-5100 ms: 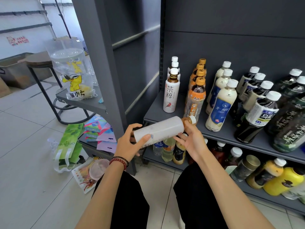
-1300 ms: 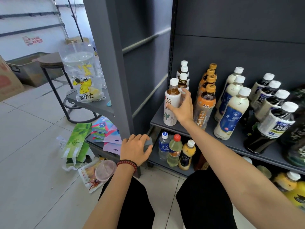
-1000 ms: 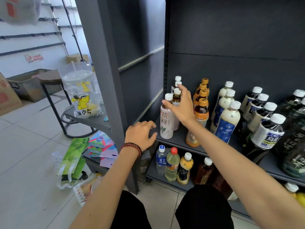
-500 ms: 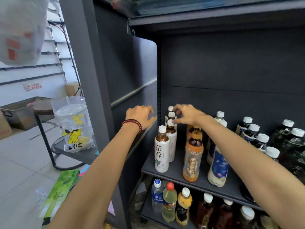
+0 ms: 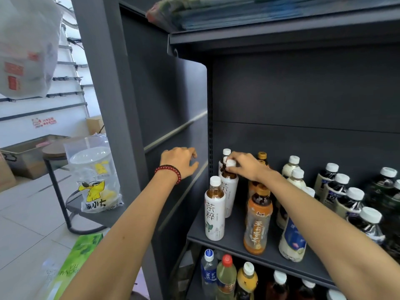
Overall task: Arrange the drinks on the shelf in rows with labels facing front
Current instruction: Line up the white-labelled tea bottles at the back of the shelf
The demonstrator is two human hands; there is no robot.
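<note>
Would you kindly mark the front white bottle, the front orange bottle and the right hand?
front white bottle [image 5: 214, 215]: head view, on its label.
front orange bottle [image 5: 257, 229]: head view, on its label.
right hand [image 5: 245, 167]: head view, its back.

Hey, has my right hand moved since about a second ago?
Yes. The right hand has gone back from the front white tea bottle at the shelf edge to grip the cap of the second bottle behind it.

A small shop: dark metal retail shelving [image 5: 270, 245] stocked with rows of bottled drinks [image 5: 333, 191] at right, slatted display wall [image 5: 43, 105] at upper left.
</note>
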